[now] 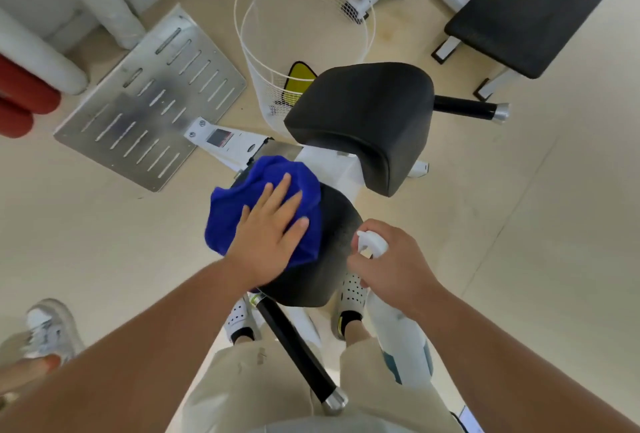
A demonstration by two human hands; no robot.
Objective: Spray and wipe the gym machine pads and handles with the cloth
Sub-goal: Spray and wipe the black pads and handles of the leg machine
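Looking down from the head view, I start with the gym machine [332,169], whose white frame carries two black pads. The far pad [363,121] sits higher and nothing touches it. The near pad [332,259] is right under me and is the one being worked on. Two black handles with silver ends stick out: one [294,339] runs toward my legs, the other [467,108] points off to the right beyond the far pad. Neither has a hand or the cloth on it.

The blue cloth [235,211] is spread over the left part of the near pad. My left hand [270,235] presses flat on it, fingers [277,197] straight and slightly apart, gripping nothing. The white spray bottle [398,328] hangs just beside the pad's right edge, nozzle aimed at the bare black surface. My right hand [394,259] is curled round its neck.

I judge the job partly done: the near pad is mid-wipe. Whether the far pad or the handles have been cleaned I cannot tell, so I count them as left to do.
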